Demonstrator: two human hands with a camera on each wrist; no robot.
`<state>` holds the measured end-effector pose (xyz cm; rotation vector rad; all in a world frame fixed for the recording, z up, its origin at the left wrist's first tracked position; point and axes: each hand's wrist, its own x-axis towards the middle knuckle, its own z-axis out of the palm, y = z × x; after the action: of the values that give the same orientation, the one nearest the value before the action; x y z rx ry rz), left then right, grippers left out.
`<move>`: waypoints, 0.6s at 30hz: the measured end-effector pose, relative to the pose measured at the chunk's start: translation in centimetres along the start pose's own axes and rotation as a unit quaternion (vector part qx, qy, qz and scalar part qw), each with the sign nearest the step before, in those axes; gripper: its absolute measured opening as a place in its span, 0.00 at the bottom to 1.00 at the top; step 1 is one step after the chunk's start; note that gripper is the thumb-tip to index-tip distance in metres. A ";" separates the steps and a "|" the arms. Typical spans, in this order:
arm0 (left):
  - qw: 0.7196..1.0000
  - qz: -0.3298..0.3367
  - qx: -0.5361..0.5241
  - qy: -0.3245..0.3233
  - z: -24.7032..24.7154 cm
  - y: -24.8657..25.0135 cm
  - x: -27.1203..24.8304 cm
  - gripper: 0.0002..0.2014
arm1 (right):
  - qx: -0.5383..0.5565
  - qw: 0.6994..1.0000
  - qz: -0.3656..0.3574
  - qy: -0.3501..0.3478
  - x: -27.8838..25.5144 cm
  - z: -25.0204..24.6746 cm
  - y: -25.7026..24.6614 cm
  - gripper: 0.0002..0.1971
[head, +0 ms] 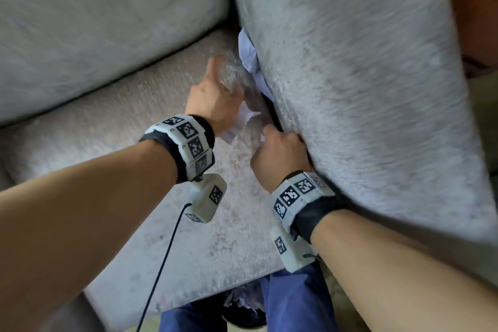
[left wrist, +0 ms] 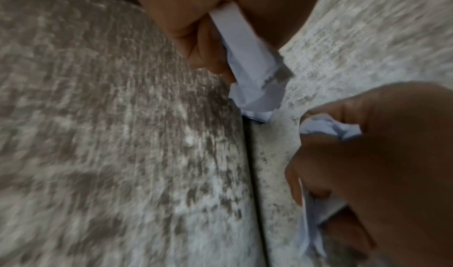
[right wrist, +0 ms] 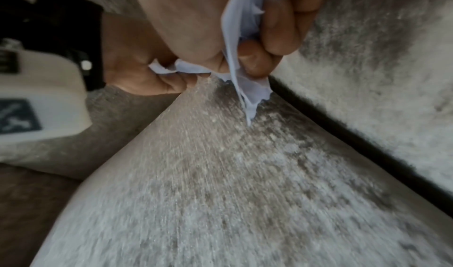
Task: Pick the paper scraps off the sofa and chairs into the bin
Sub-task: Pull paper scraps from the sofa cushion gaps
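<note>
1. One grey sofa fills most of the head view: seat cushion below, padded arm to the right.
2. Left hand has its fingers curled round a crumpled paper scrap, near the gap between cushion and arm.
3. Right hand is fisted round another scrap, pressed against the arm.
4. Wedged paper sticks out of the gap beyond the left hand.
5. Small dark bin with paper in it sits at the cushion's front edge.

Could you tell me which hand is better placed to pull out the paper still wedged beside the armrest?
Left. The left hand lies right beside the wedged paper, while the right hand sits nearer the seat front. Both hands already hold scraps.
</note>
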<state>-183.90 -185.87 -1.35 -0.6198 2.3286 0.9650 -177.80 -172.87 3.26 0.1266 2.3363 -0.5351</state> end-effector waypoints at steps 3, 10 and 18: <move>1.000 -0.014 0.014 0.006 0.4 0.8 1.6 0.30 | 0.004 1.000 0.004 -0.004 0.5 -0.1 0.0 0.13; 1.000 -0.019 -0.002 -0.020 1.6 2.0 3.3 0.28 | -0.009 1.000 -0.012 0.010 0.7 0.1 0.1 0.19; 0.999 0.026 0.029 -0.017 2.4 2.4 3.7 0.08 | -0.018 1.000 -0.007 0.003 1.7 0.9 0.4 0.21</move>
<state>-187.32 -183.29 -3.95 -0.5174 2.3445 0.9197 -178.37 -172.95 1.44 0.0946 2.3522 -0.4995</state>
